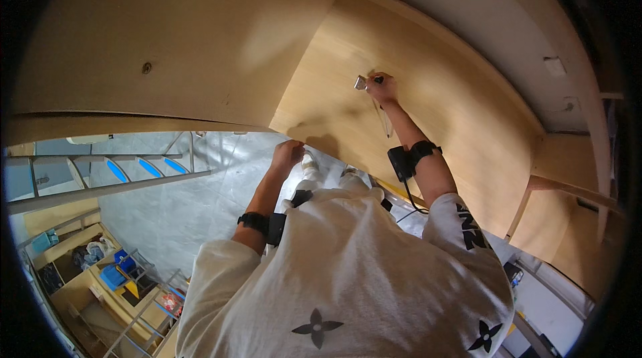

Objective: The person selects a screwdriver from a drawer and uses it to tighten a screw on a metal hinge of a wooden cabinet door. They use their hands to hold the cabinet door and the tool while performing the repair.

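Observation:
My right hand (382, 88) is closed round a small tool with a shiny silver end (360, 82) and a black part; its exact kind is unclear. It is held against or just above a broad light-wood panel (461, 124). A thin pale strip (384, 121) runs from below this hand along the panel; I cannot tell whether it is joined to the tool. Beside the panel's near edge, my left hand (288, 157) is closed with its fingers curled. Whatever it may hold is hidden.
A large upright wooden board (167, 37) stands at the far left. Ladders (114, 184) with blue-marked steps are on the left over a grey floor (154, 224). Lower left is a wooden box (87, 251) of cloths and tools. A wooden frame (568, 187) rises at right.

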Demonstrator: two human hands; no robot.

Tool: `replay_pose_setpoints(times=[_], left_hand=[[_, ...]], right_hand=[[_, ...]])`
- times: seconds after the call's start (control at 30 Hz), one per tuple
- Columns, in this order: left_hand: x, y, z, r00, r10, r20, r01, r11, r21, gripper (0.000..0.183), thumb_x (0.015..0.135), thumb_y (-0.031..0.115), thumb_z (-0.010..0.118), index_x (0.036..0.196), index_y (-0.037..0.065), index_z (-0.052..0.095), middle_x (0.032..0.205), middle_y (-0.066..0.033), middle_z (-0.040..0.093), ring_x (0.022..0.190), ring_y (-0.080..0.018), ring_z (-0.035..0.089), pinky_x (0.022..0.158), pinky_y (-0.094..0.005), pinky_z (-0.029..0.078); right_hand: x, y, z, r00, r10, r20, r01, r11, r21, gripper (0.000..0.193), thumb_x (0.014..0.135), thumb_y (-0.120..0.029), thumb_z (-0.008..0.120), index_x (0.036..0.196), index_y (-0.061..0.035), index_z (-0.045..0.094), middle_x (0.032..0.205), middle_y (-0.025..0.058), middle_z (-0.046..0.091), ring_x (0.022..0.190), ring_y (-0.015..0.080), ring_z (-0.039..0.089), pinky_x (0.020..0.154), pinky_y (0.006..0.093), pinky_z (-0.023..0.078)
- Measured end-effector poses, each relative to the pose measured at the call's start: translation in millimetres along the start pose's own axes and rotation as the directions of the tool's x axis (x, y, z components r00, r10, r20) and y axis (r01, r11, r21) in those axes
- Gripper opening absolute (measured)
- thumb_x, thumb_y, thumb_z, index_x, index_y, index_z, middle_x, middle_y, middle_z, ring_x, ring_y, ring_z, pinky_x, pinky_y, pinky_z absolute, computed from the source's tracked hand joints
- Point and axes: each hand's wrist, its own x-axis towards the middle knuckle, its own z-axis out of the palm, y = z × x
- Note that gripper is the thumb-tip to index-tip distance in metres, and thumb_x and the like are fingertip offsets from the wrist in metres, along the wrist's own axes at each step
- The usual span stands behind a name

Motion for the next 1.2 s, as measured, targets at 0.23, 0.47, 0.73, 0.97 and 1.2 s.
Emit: replay_pose_setpoints(times=[0.23,0.47,0.73,0.97,1.2], left_hand=[[11.1,-4.6,-16.7,0.996,0.021,0.085,-0.021,1.000,0.008,0.017,0.083,0.015,0.052,0.087,0.000,0.059,0.075,-0.0069,0.059,0.064,-0.0163,0.055,0.059,-0.0289,0.047],[7.6,-5.3,-17.9,0.994,0.053,0.091,-0.058,0.997,0.049,0.017,0.084,0.015,0.051,0.087,0.000,0.058,0.076,-0.0076,0.059,0.063,-0.0170,0.055,0.059,-0.0286,0.047],[-7.2,-16.2,-20.3,0.997,0.067,0.031,-0.069,0.996,0.062,0.018,0.083,0.014,0.051,0.089,-0.001,0.059,0.076,-0.0082,0.060,0.065,-0.0172,0.056,0.059,-0.0284,0.048],[-20.8,-26.5,-7.5,0.998,0.055,-0.014,-0.055,0.998,0.013,0.019,0.084,0.014,0.049,0.087,-0.002,0.059,0.077,-0.0100,0.060,0.065,-0.0181,0.056,0.059,-0.0291,0.048],[-13.2,-28.2,-13.1,0.991,0.011,-0.134,0.006,0.992,0.127,0.015,0.081,0.012,0.053,0.084,-0.001,0.060,0.076,-0.0098,0.063,0.064,-0.0162,0.058,0.058,-0.0263,0.049]], right_hand=[[-11.2,-1.5,-24.6,0.981,-0.021,-0.192,-0.053,0.927,-0.372,0.030,0.072,-0.021,0.066,0.097,-0.0046,0.064,0.097,0.0160,0.063,0.088,0.0307,0.062,0.074,0.0377,0.050],[-30.9,12.5,-6.4,0.946,-0.279,0.163,0.314,0.676,-0.666,0.036,0.075,-0.020,0.063,0.109,-0.0107,0.057,0.113,0.0109,0.052,0.098,0.0301,0.057,0.080,0.0410,0.050],[-22.4,22.9,-5.4,0.872,-0.403,0.278,0.469,0.528,-0.708,0.030,0.071,-0.012,0.064,0.100,-0.0059,0.058,0.123,0.0137,0.047,0.096,0.0277,0.059,0.079,0.0380,0.051],[-13.6,11.2,-5.9,0.886,-0.346,0.307,0.454,0.520,-0.724,0.035,0.069,-0.011,0.065,0.103,-0.0044,0.059,0.118,0.0144,0.049,0.097,0.0273,0.059,0.079,0.0359,0.051],[-24.2,-27.1,-13.9,0.907,-0.059,0.417,0.376,0.561,-0.738,0.044,0.074,-0.008,0.060,0.115,0.0031,0.052,0.119,0.0150,0.052,0.102,0.0304,0.057,0.081,0.0353,0.051]])
